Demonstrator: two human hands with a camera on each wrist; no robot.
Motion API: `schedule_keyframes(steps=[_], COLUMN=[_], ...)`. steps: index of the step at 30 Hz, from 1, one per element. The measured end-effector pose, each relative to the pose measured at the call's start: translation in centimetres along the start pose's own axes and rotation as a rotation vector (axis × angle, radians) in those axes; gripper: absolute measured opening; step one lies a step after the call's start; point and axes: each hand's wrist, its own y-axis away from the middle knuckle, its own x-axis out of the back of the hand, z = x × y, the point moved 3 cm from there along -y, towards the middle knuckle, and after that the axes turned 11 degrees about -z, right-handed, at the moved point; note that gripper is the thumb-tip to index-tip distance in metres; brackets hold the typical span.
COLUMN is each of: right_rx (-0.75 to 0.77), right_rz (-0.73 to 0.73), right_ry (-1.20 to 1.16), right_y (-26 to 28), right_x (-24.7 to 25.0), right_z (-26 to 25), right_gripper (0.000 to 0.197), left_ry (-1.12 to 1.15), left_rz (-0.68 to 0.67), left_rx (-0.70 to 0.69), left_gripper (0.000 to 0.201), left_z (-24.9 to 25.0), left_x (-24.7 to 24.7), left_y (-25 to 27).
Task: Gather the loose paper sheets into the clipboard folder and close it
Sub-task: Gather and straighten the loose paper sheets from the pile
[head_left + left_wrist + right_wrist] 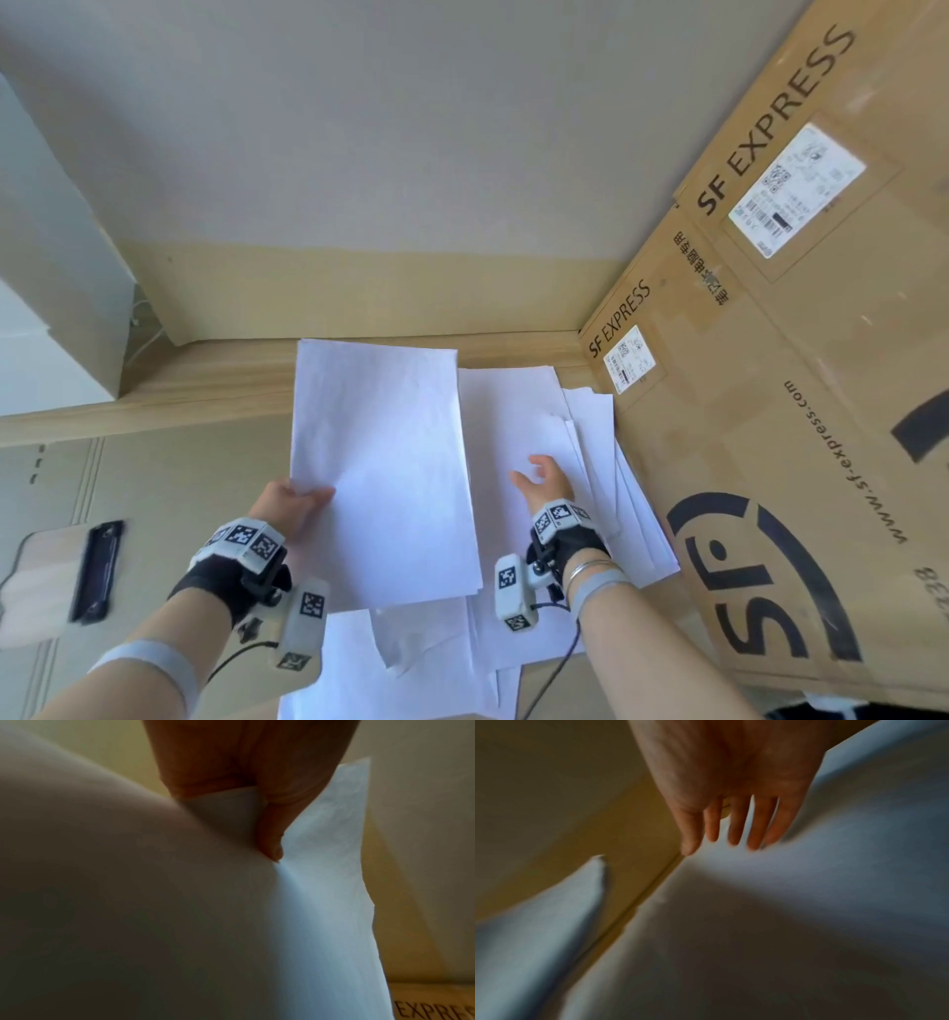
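My left hand (295, 501) pinches the left edge of a stack of white sheets (382, 473), lifted above the floor; in the left wrist view the thumb (270, 833) presses on the paper (321, 862). My right hand (544, 480) hovers open with straight fingers (736, 825) over loose white sheets (518, 416) spread on the cardboard; the right wrist view is blurred. More loose sheets (426, 652) lie nearer me. The clipboard folder (56, 575), pale wood with a black clip (97, 568), lies at the far left.
Large SF Express cardboard boxes (801, 360) stand along the right. A beige wall with a wooden skirting (205, 370) runs behind. A white cabinet (46, 288) is at the left. Flat cardboard (179, 488) covers the floor.
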Motion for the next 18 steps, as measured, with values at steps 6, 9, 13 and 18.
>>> schedule_keyframes(steps=[6, 9, 13, 18], right_rx=[-0.354, -0.362, -0.247, -0.137], right_rz=[0.137, 0.122, 0.113, 0.163], right_ry=[0.217, 0.327, 0.339, 0.165], right_y=[-0.9, -1.2, -1.8, -1.4], right_x=[4.3, 4.0, 4.5, 5.4], right_z=[5.2, 5.8, 5.9, 5.3], right_gripper=[0.082, 0.078, 0.045, 0.03], left_ry=[0.042, 0.039, 0.051, 0.054], left_rz=[0.016, 0.017, 0.01, 0.018], left_rx=[0.087, 0.099, 0.101, 0.133], left_gripper=[0.038, 0.037, 0.036, 0.036], left_z=[-1.7, -1.8, -2.2, -3.0], left_x=[0.5, 0.3, 0.4, 1.6], left_y=[-1.0, -1.2, -1.4, -1.4])
